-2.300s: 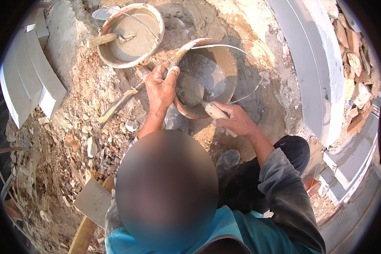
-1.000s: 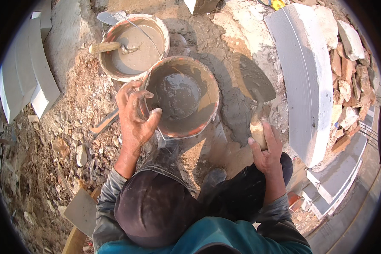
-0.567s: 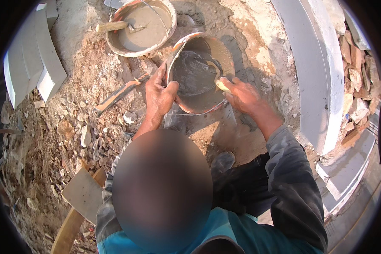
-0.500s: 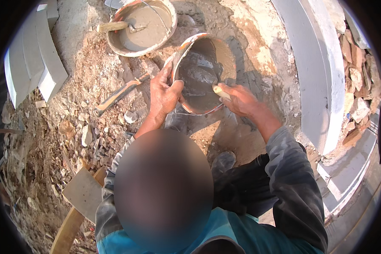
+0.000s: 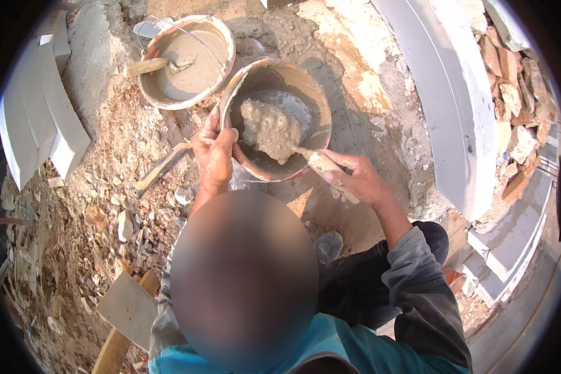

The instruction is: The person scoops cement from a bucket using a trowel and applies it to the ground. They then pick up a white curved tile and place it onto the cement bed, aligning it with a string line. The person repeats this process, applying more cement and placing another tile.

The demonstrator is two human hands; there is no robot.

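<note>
My left hand (image 5: 213,153) grips the left rim of a mud-caked bucket (image 5: 318,93), which has grey mortar smeared inside. Low on the bucket's right side, my right hand (image 5: 352,177) is closed round the wooden handle of a trowel (image 5: 324,167). A thick lump of wet mortar (image 5: 271,131) covers the blade, held over the inside of the bucket. A second bucket (image 5: 225,68) stands just beyond to the upper left, holding thin grey slurry and a wooden-handled tool (image 5: 144,67).
Pale angled slabs (image 5: 40,118) lie at left, beside rubble (image 5: 124,224). A long-handled tool (image 5: 156,173) rests near my left hand. A long grey block (image 5: 436,93) and broken stones (image 5: 514,100) line the right. A board (image 5: 128,305) and a blurred head are at the bottom.
The trowel blade, hidden in the bucket's mortar half a second ago, is now raised and heaped with mortar. My right hand has drawn back toward me. My left hand still holds the rim.
</note>
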